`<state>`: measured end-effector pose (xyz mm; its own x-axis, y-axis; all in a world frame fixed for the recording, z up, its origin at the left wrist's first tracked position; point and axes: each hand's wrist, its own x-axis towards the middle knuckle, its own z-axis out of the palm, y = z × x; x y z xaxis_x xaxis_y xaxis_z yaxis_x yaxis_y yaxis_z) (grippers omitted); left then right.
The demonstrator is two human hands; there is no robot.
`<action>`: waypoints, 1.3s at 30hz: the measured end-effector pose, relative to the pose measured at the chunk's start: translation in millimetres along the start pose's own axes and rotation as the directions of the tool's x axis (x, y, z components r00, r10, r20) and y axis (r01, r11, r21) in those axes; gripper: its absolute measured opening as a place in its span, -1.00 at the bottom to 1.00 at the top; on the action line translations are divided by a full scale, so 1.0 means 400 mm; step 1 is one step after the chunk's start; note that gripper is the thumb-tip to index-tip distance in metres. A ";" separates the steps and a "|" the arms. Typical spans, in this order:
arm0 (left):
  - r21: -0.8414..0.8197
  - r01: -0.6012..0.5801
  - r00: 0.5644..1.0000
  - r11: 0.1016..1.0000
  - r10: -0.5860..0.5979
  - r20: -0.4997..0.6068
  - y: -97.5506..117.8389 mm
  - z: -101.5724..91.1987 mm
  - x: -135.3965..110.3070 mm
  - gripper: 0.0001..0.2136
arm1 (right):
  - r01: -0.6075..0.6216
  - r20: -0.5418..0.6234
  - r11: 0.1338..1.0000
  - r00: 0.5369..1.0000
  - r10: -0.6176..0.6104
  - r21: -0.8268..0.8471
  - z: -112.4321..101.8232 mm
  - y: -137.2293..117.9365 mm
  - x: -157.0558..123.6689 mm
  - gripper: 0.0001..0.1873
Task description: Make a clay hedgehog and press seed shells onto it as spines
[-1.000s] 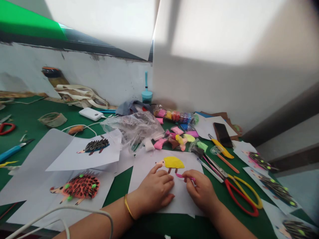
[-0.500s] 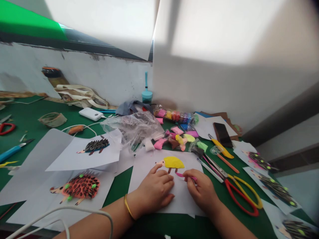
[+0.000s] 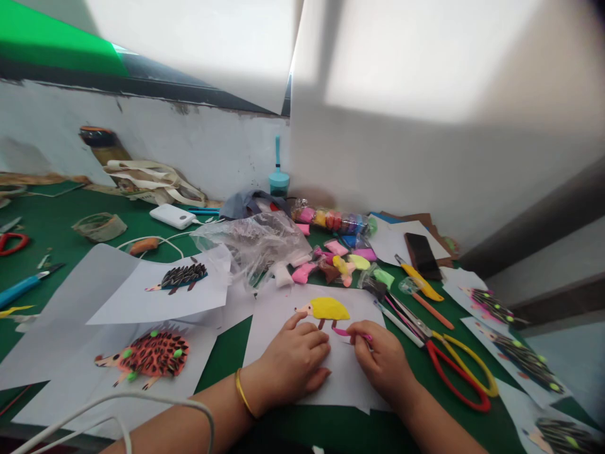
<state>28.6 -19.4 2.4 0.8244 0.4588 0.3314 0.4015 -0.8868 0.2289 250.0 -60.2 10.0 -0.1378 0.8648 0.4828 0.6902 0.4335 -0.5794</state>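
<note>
A yellow clay hedgehog point(image 3: 329, 308) with a pale pink face and brown legs lies on a white sheet of paper point(image 3: 269, 315) in front of me. My left hand point(image 3: 297, 359) rests on that sheet, fingers stretched out, one fingertip close under the hedgehog's face. In my right hand point(image 3: 380, 359) a thin pink clay modelling tool point(image 3: 341, 331) is pinched, its flat tip at the foot of the brown hind leg point(image 3: 334, 324). The grip hides the middle of the tool.
Scissors point(image 3: 454, 366), a white pen-like tool point(image 3: 401, 325) and a yellow cutter point(image 3: 420, 280) lie to the right. Behind the sheet are several clay packets point(image 3: 302, 273) and a plastic bag point(image 3: 255, 243). Seeded hedgehog pictures point(image 3: 146, 356) lie left; a white cable point(image 3: 142, 396) crosses the near left.
</note>
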 end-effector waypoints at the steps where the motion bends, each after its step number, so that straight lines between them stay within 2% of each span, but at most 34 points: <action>1: -0.005 0.002 1.000 1.000 -0.002 0.001 0.000 0.000 0.000 -0.73 | -0.001 -0.002 1.000 1.000 0.001 -0.002 0.000 0.000 0.000 -0.80; 6: -0.076 0.030 0.999 0.997 -0.031 -0.019 0.000 -0.006 0.001 -0.69 | -0.014 -0.015 0.999 1.000 0.014 0.039 -0.004 -0.004 0.001 -0.81; 12: -0.064 0.164 0.981 0.984 -0.169 -0.094 -0.007 -0.019 0.005 -0.72 | -0.036 -0.018 0.997 0.999 0.038 0.070 -0.009 -0.006 -0.001 -0.81; 16: -0.030 0.178 0.981 0.984 -0.180 -0.067 -0.012 -0.019 0.004 -0.77 | -0.035 -0.012 0.997 0.999 0.036 0.074 -0.007 -0.007 -0.002 -0.81; 20: 0.002 0.259 0.963 0.966 -0.258 -0.081 -0.018 -0.020 0.002 -0.78 | -0.031 -0.010 0.996 0.999 0.031 0.084 -0.004 -0.005 -0.003 -0.80; 25: 0.066 0.320 0.947 0.945 -0.321 -0.001 -0.020 -0.026 0.005 -0.84 | -0.037 0.001 0.994 0.999 0.038 0.103 0.000 -0.001 -0.006 -0.81; 32: 0.184 0.304 0.949 0.935 -0.314 0.026 -0.017 -0.023 0.006 -0.76 | -0.043 0.013 0.993 0.999 0.042 0.114 0.000 0.000 -0.009 -0.81; 35: 0.207 0.240 0.969 0.948 -0.247 0.005 -0.018 -0.020 0.002 -0.86 | -0.046 0.014 0.992 0.999 0.045 0.115 0.002 0.001 -0.008 -0.81; 39: 0.247 0.195 0.976 0.949 -0.213 0.050 -0.016 -0.016 0.002 -0.89 | -0.058 0.028 0.990 0.998 0.055 0.131 0.006 0.005 -0.007 -0.81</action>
<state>24.2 -13.0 7.2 0.7388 0.6338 0.2290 0.6401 -0.7663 0.0557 250.1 -61.1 6.1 -0.1196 0.8940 0.4317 0.5983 0.4119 -0.6873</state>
